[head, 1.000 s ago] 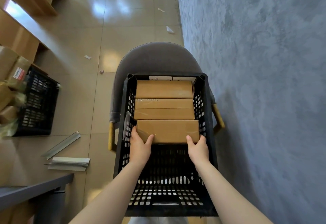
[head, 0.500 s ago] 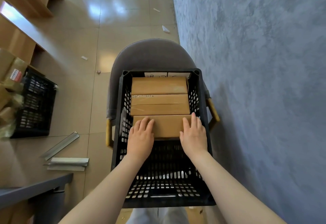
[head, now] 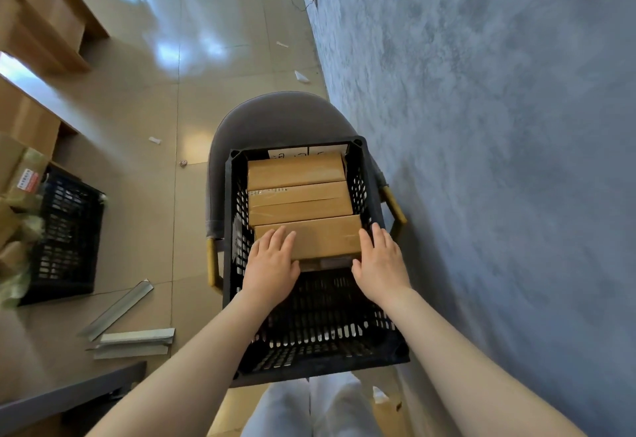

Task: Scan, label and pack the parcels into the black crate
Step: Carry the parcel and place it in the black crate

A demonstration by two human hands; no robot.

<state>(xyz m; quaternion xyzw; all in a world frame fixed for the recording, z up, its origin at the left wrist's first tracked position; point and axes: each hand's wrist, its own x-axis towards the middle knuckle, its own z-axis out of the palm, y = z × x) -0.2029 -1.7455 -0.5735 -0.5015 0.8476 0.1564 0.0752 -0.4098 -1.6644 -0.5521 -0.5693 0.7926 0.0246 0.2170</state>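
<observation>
Since 0.5 s ago both hands have slid outward on the nearest parcel [head: 323, 235]: left grip [head: 270, 266] lies flat, fingers straight, on its top near corner, right grip [head: 380, 262] flat along its right end, neither curled round it. Three brown cardboard parcels counted, in a row filling the far half of the black crate [head: 378, 357] on a chair [head: 275, 116]. Judged rigid, light, smooth-taped; best held by opposite short ends.

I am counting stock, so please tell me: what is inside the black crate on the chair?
The black crate holds three brown parcels in a row. The left hand and right hand rest on the nearest one. Whatever lies under them is covered.
</observation>
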